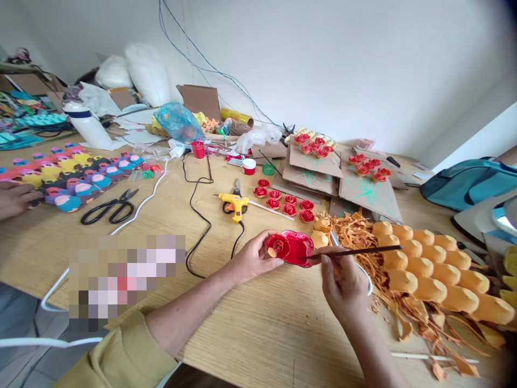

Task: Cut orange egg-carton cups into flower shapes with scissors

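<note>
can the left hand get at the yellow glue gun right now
Probably, yes: the yellow glue gun lies just beyond the left hand, and nothing tall seems to stand between them, though that hand is holding a red flower.

A dark brush (374, 250) overhangs a red dish (298, 247) beside a red flower (280, 244).

A craft workshop is suggested. The wooden table (258, 334) is strewn with scissors (124, 200), a glue gun (235, 202), red flowers (290, 209) and orange scraps (357, 234).
</note>
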